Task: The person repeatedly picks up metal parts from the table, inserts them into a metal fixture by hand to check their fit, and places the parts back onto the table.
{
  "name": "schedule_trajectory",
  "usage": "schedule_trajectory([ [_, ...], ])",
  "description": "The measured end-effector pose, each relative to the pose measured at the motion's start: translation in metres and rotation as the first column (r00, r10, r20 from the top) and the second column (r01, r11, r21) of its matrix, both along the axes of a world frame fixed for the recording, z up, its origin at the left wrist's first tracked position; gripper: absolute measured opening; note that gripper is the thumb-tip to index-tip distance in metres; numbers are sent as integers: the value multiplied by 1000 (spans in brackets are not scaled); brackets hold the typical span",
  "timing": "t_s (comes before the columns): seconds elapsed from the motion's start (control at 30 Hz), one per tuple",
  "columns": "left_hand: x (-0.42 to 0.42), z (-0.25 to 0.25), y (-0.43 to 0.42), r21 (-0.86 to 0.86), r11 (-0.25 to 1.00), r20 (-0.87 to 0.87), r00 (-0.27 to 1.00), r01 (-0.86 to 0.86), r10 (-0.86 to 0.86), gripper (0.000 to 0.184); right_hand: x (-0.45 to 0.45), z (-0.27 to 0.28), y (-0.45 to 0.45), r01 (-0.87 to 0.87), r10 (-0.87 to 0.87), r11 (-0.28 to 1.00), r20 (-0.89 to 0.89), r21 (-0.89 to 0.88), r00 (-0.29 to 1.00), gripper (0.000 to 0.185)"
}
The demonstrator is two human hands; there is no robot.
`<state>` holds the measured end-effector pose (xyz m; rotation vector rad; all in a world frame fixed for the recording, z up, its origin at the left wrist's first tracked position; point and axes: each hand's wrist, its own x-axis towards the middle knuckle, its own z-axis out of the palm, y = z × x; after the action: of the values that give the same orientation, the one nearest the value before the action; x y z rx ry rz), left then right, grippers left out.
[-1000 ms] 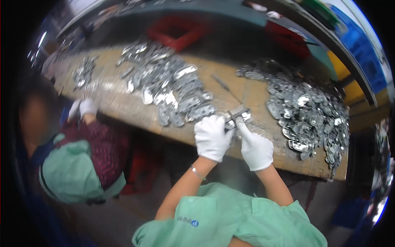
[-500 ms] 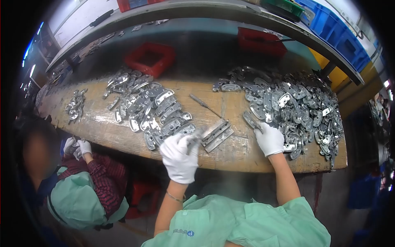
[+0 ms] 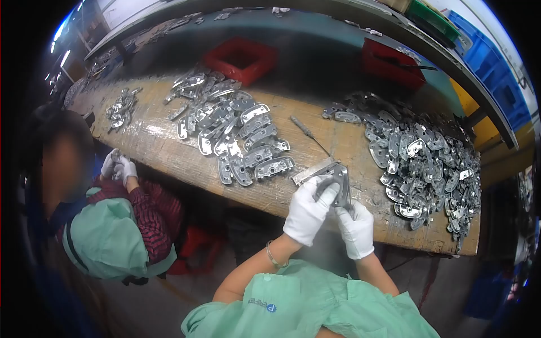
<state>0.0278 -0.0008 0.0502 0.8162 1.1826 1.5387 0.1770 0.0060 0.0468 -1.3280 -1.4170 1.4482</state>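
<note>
The fingers of your left hand [image 3: 309, 211] are closed on a curved metal piece [image 3: 343, 181], thumb laid across its face. Those of your right hand [image 3: 356, 228] are drawn in narrow at its near end; whether they pinch it or only touch it, I cannot tell. The piece lies between your hands, its length running roughly near to far, at the right end of the metal block [image 3: 314, 170]. Your left hand hides part of that block, and I cannot tell whether piece and block touch.

Let the left thumb do the steadying, pressing flat rather than on an edge, and use the right fingertips for fine turning. Glove cloth could snag on a rim or slide on smooth metal, so a light, even grip should serve better than a hard squeeze. Tip the face toward you so your thumb doesn't cover what you need to see.

Beyond the block, a thin tool [image 3: 301, 126] lies on the table [image 3: 186, 163], its shaft pointing at the block; mind it if your knuckles swing far. The sorted-looking pile [image 3: 225, 121] is to the left, the larger heap [image 3: 428, 163] to the right. Farther left, a co-worker's hands [image 3: 119, 168] are well apart from yours.
</note>
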Motion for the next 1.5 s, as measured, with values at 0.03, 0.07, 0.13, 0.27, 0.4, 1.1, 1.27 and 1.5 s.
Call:
schedule_trajectory([
  [0.03,-2,-3,0,-4,1000,1,1000,-5,5,39,0,-3,2,-5,5,1000,1,-4,1000,17],
  [0.07,-6,-6,0,-19,999,-12,999,49,-49,38,-1,-4,5,11,-13,999,-76,-37,997,17],
  [0.13,-8,-9,1,-49,996,-36,997,73,-75,32,7,-14,11,-10,6,997,-51,-75,999,21],
  [0.27,-15,-1,1,-133,991,-235,971,8,-39,25,7,-10,15,76,-81,995,-91,-61,993,30],
  [0.4,-28,-5,8,129,991,-954,266,-43,136,20,27,-9,19,167,-170,985,-79,-43,982,29],
  [1.1,-20,-36,22,127,988,-992,14,-91,129,41,-1,-7,46,-533,-250,671,834,516,493,62],
  [1.27,-22,-35,25,130,988,-988,78,-83,137,34,9,-4,42,-549,-209,689,855,473,474,60],
  [1.5,-23,-39,26,132,988,-989,53,-83,137,40,5,2,45,-558,-205,704,878,440,433,67],
])
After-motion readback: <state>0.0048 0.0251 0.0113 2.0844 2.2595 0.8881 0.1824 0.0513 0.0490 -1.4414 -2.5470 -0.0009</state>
